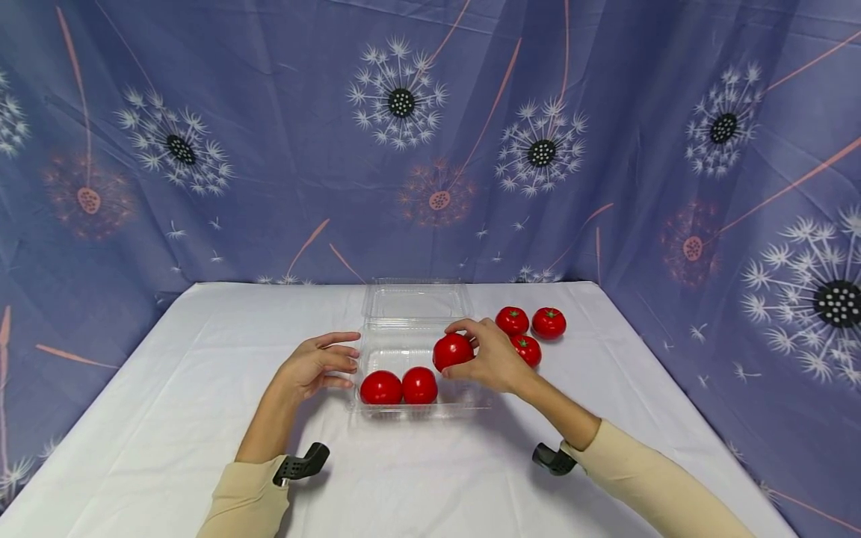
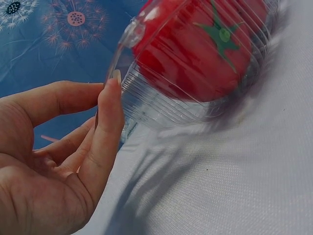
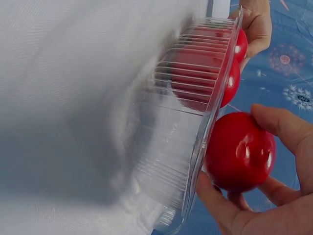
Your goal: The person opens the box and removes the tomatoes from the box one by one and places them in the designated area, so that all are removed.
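Note:
My right hand (image 1: 494, 357) grips a red tomato (image 1: 452, 352) above the right part of the clear plastic clamshell container (image 1: 397, 340). In the right wrist view, the tomato (image 3: 240, 152) is beside the container's rim, with fingers and thumb around it. Two tomatoes sit side by side in the container's front left: the left one (image 1: 381, 388) and the right one (image 1: 420, 385). At the container's left edge, my left hand (image 1: 315, 366) pinches the rim between its fingertips. Through the clear wall, the left wrist view shows a tomato (image 2: 195, 54) with its green calyx facing down.
Three tomatoes lie right of the container: one at the back (image 1: 513, 320), one farther right (image 1: 548, 323) and one partly behind my right hand (image 1: 528, 350). The container's lid (image 1: 417, 301) lies open toward the back. A white cloth (image 1: 235, 336) covers the table, before a patterned curtain (image 1: 282, 149).

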The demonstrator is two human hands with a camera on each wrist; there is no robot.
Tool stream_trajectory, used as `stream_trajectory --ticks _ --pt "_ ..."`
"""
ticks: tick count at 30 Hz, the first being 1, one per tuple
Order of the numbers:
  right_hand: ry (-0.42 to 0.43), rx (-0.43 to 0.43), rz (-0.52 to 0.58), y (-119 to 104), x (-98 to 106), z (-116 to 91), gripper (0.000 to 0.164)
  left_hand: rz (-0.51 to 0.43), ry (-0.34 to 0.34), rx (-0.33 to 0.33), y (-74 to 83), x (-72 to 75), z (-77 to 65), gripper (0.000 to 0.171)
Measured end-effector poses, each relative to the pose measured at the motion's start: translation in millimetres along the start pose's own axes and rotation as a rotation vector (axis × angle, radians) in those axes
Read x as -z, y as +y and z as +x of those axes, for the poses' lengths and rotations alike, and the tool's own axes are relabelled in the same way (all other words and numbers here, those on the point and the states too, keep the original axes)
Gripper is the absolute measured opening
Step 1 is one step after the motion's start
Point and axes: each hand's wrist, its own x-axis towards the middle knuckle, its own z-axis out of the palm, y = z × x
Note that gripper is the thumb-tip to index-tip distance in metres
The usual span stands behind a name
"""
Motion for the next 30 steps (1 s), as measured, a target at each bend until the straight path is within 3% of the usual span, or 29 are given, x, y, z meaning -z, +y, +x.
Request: stream_trajectory --ticks 12,30 --pt "-0.038 0.002 0.105 -0.2 3.1 -2.0 0.061 -0.004 -0.003 0.001 -1.4 1.3 0.5 0.070" --pt "0.014 -0.049 0.072 1.4 2.3 1.1 0.061 0.001 -0.001 -0.004 -0.4 0.3 -0.7 0.067"
